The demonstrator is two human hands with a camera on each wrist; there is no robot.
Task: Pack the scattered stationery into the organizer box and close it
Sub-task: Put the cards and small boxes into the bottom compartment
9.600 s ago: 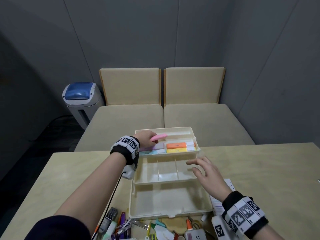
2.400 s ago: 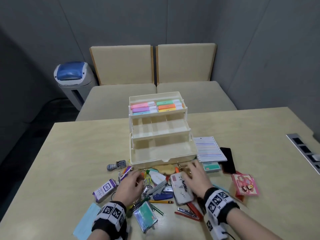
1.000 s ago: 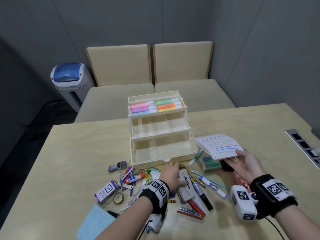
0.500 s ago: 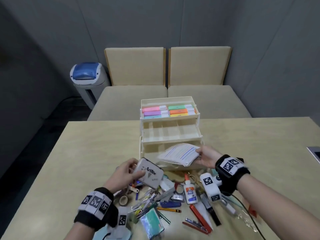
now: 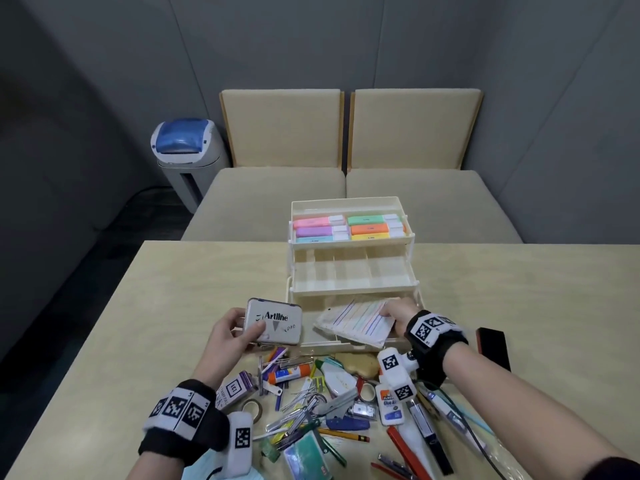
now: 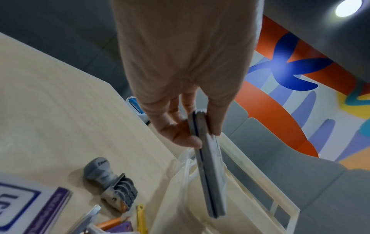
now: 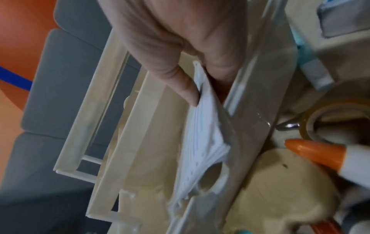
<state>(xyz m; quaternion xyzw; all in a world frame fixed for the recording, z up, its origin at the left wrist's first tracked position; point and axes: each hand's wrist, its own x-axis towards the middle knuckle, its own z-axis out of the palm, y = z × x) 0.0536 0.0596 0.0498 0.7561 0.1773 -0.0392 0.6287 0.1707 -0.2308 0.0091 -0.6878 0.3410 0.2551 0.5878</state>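
A pale wooden bench stands in a grey-walled room, with two beige padded seats beyond its far edge. On it sits a cream organizer box, opened into three stepped tiers: the top, farthest tier holds pastel highlighters, the middle tier shows bare compartments, and the bottom tray lies nearest the person. The right hand reaches into that bottom tray, thumb and fingers pinching a stack of lined index cards — the stack is tilted, its near edge resting on the tray's front wall, its long axis running across the box. The left hand holds a flat grey Artline stamp pad just left of the box's front corner, thumb on its lid and fingers curled beneath. The bottom tray lies to the right of this pad and slightly beyond it, so the left hand is the nearer one for setting the pad in beside the cards, probably once the cards lie flat. In front of the box, a loose heap of stationery — glue, pens, clips, tape — waits on the bench to be packed.
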